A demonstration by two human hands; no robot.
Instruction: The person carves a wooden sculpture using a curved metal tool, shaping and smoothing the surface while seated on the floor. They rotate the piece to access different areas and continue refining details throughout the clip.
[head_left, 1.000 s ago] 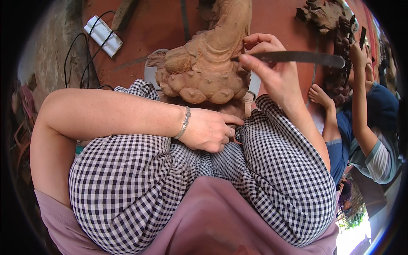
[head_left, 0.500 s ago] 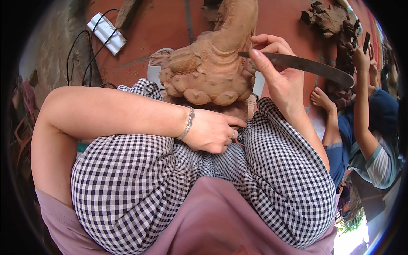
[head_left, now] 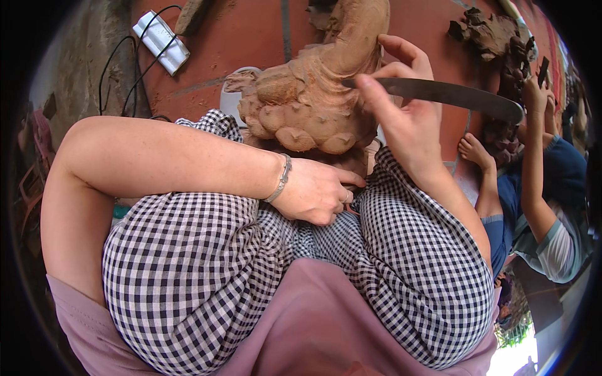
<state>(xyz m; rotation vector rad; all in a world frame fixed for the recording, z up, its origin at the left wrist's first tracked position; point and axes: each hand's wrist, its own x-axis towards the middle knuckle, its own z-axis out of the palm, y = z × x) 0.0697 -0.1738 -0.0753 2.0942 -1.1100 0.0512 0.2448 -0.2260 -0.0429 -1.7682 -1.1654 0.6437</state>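
Observation:
A brown wood carving, with rounded knobs at its base and a thick curved stem rising away from me, stands just past my knees. In my right hand is a dark, curved flat file, pinched near its narrow end. That tip lies against the grooves at the foot of the stem, while the wide rounded end points right. My left hand, with a bracelet and a ring, rests over my lap by the carving's base. Its index finger is stretched and the others curl under; anything inside them is hidden.
A white power strip with black cables lies at the far left on red floor tiles. Another dark carved piece stands at the far right. A co-worker's arm and bare foot are close on my right.
My right hand has shifted slightly left and toward me, taking the file's tip further across the carving. Its index finger is straighter. The left hand has stayed nearly still.

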